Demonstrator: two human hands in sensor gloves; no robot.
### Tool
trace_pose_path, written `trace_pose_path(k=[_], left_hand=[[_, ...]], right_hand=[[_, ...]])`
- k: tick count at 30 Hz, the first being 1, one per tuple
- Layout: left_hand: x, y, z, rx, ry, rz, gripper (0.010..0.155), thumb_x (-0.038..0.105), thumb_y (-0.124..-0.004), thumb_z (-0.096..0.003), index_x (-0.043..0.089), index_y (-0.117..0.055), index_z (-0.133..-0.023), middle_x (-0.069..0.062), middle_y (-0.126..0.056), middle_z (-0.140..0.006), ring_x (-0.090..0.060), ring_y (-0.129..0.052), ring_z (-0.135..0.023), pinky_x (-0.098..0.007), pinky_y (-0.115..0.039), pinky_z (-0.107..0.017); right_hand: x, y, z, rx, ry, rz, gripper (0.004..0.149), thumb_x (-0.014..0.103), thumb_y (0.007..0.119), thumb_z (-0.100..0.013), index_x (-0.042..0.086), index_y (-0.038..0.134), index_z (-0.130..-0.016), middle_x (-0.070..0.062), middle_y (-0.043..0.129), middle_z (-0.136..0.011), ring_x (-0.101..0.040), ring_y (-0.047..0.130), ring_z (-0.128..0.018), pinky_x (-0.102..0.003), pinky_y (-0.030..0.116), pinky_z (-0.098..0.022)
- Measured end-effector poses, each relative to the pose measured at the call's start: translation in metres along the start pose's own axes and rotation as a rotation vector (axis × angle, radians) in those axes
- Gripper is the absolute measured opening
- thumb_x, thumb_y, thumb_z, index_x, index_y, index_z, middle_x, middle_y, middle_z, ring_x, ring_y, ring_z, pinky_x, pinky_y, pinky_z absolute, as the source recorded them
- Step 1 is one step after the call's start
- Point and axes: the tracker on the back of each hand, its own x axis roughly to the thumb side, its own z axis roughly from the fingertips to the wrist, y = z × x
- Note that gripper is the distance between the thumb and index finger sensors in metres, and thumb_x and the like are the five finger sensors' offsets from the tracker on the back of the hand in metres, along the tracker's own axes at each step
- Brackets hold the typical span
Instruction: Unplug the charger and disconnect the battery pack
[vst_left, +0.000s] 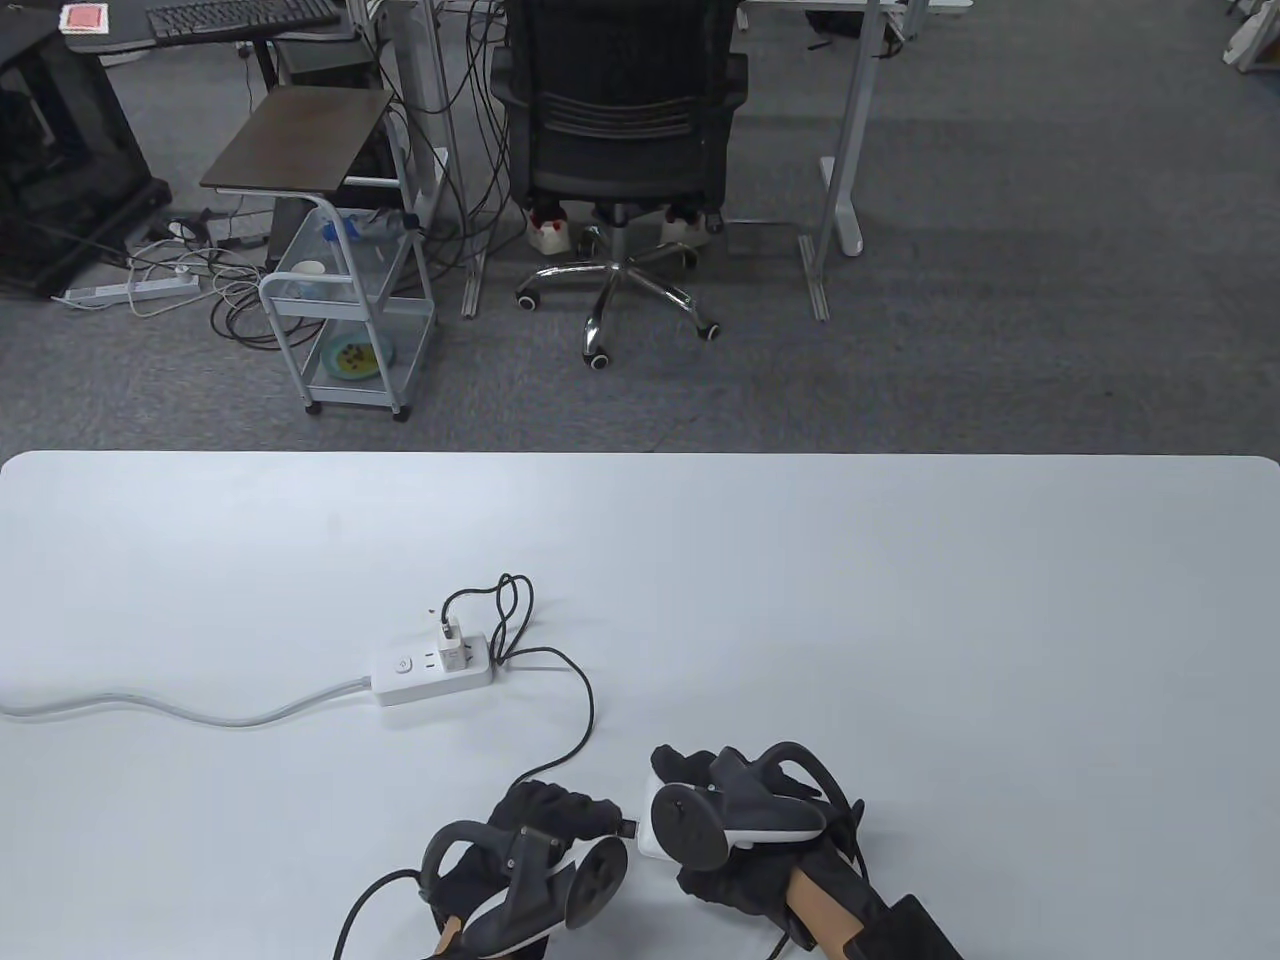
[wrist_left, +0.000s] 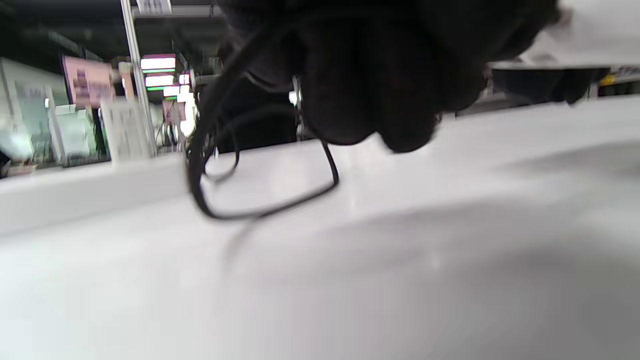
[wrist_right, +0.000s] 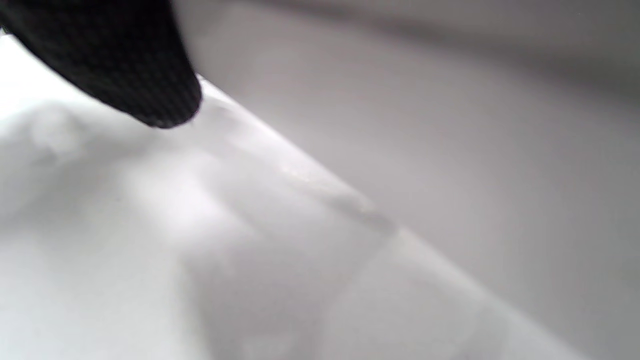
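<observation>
A white power strip (vst_left: 430, 677) lies on the white table (vst_left: 900, 600) with a white charger (vst_left: 452, 650) plugged into it. A black cable (vst_left: 585, 700) loops from the charger to my left hand (vst_left: 560, 812), which pinches the cable's plug (vst_left: 628, 828). The plug tip sits at the left side of the white battery pack (vst_left: 647, 835); I cannot tell whether it is seated. My right hand (vst_left: 700, 790) grips the pack on the table. The left wrist view shows my gloved fingers (wrist_left: 380, 75) above the cable loop (wrist_left: 270, 202). The right wrist view shows a fingertip (wrist_right: 150, 90) on the blurred white pack (wrist_right: 225, 250).
The strip's grey-white cord (vst_left: 180, 708) runs off the table's left edge. Beyond the table's far edge stand an office chair (vst_left: 620, 150) and a small cart (vst_left: 345, 310) on the carpet.
</observation>
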Motion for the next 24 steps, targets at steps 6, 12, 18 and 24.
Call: trace_pose_path(k=[6, 12, 18, 24], left_hand=[[-0.050, 0.006, 0.009, 0.040, 0.109, 0.196, 0.040, 0.053, -0.078, -0.0447, 0.044, -0.091, -0.082, 0.020, -0.107, -0.079, -0.003, -0.108, -0.081, -0.025, -0.085, -0.074], [-0.026, 0.001, 0.004, -0.020, 0.056, 0.087, 0.040, 0.054, -0.077, -0.0444, 0.046, -0.090, -0.082, 0.022, -0.107, -0.078, -0.001, -0.109, -0.080, -0.023, -0.086, -0.073], [-0.028, 0.001, 0.004, -0.030, 0.066, 0.093, 0.041, 0.054, -0.077, -0.0446, 0.045, -0.090, -0.082, 0.022, -0.107, -0.078, -0.001, -0.109, -0.080, -0.023, -0.086, -0.073], [-0.029, -0.003, 0.003, -0.048, 0.083, 0.110, 0.041, 0.054, -0.077, -0.0451, 0.045, -0.090, -0.082, 0.022, -0.106, -0.079, -0.002, -0.108, -0.080, -0.024, -0.086, -0.073]], right_hand=[[-0.045, 0.001, 0.023, -0.058, 0.084, -0.070, 0.109, 0.057, 0.084, -0.031, 0.003, 0.021, -0.102, -0.030, 0.039, -0.109, -0.064, 0.053, -0.087, -0.071, 0.059, -0.056], [-0.042, 0.001, 0.021, -0.054, 0.062, -0.037, 0.110, 0.059, 0.083, -0.030, 0.003, 0.022, -0.102, -0.029, 0.041, -0.108, -0.063, 0.055, -0.086, -0.069, 0.061, -0.056], [-0.039, 0.006, 0.018, -0.035, 0.053, -0.025, 0.109, 0.059, 0.083, -0.030, 0.003, 0.022, -0.102, -0.029, 0.042, -0.108, -0.063, 0.057, -0.086, -0.068, 0.063, -0.056], [-0.036, 0.010, 0.013, -0.013, 0.053, -0.005, 0.109, 0.059, 0.083, -0.031, 0.003, 0.022, -0.102, -0.029, 0.042, -0.108, -0.063, 0.058, -0.086, -0.068, 0.064, -0.055]])
